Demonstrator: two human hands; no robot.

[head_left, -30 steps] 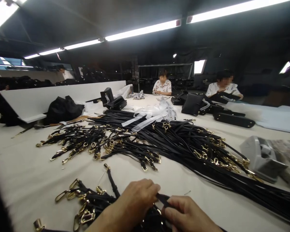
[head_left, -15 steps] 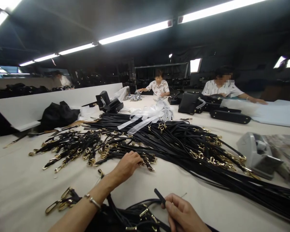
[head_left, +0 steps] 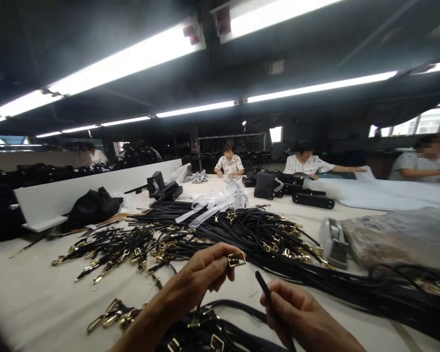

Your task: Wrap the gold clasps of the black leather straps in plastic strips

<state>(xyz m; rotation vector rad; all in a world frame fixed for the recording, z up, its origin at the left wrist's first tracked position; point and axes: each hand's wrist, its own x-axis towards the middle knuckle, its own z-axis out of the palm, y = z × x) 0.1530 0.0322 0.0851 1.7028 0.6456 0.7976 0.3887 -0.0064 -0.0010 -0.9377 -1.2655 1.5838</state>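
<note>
My left hand point(head_left: 200, 278) is raised above the table, fingers pinched on a short black strap with a gold buckle point(head_left: 236, 259) at its tip. My right hand point(head_left: 298, 313) is closed around the end of a thin black strap point(head_left: 264, 288) that points up toward the buckle. The two are a small gap apart. Below my hands lies a heap of black straps with gold buckles point(head_left: 201, 332). A spread of short buckled straps point(head_left: 128, 244) lies beyond my left hand.
A big pile of long black straps point(head_left: 278, 244) crosses the cream table point(head_left: 40, 303). A grey tape dispenser point(head_left: 333, 242), clear bags, white ribbons point(head_left: 216, 203) and black handbags point(head_left: 266, 185) lie further back. Several people sit at the far end and the right.
My left hand reached out to the short straps, picked one up and drew it back near my right hand. The camera has tilted upward.
</note>
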